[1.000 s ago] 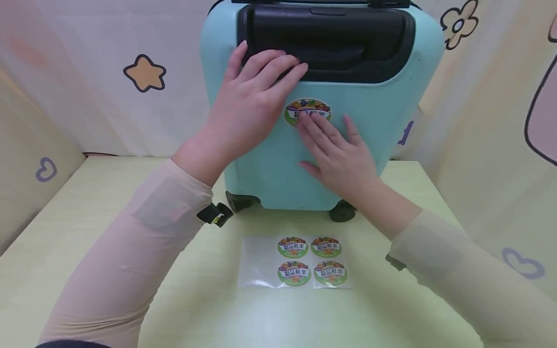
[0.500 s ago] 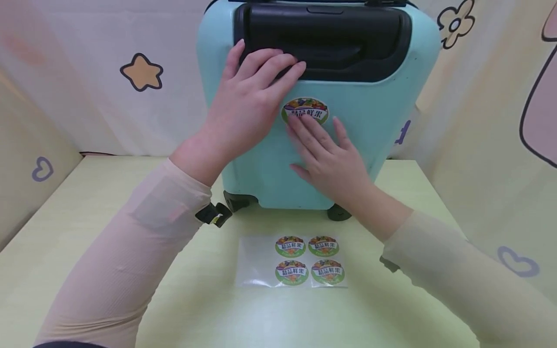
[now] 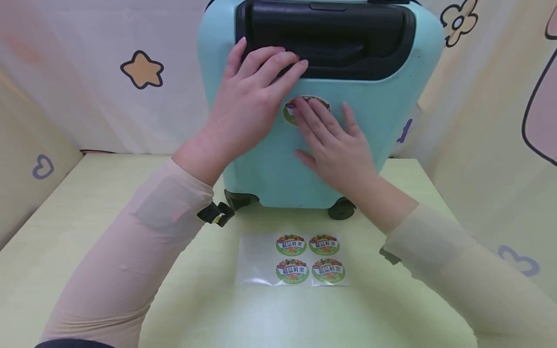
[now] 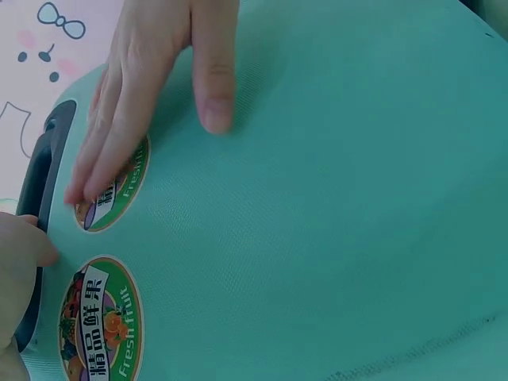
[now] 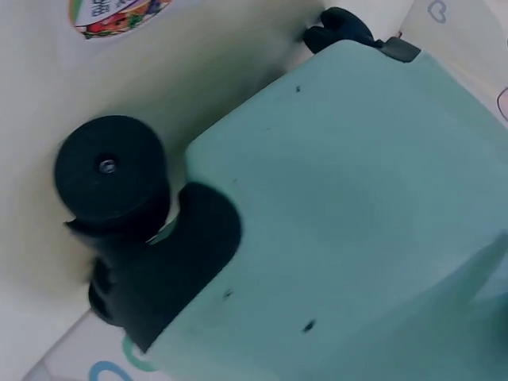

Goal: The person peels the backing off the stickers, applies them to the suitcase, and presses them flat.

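Note:
A mint-green suitcase (image 3: 274,169) stands upright with a black panel (image 3: 330,43) at its top. My right hand (image 3: 337,150) lies against its front, straight fingertips pressing an oval fruit sticker (image 3: 289,116) and covering much of it. My left hand (image 3: 254,104) rests at the panel's lower edge, fingers slightly bent over it. In the left wrist view, a second oval sticker (image 4: 99,325) reading "Fresh fruit" shows on the suitcase near the left hand (image 4: 16,270); in the head view that hand hides it. The right wrist view shows mostly the suitcase's lower part.
On the pale table (image 3: 183,299) before the suitcase lies a sticker sheet (image 3: 258,261), several oval stickers on its right half. A black wheel (image 3: 342,209) supports the suitcase's lower right corner. Patterned cloth (image 3: 78,96) hangs behind and at the sides.
My right fingers have slid up over the sticker after a small shift left, and now hide most of its lettering. The left hand stays at the panel's edge.

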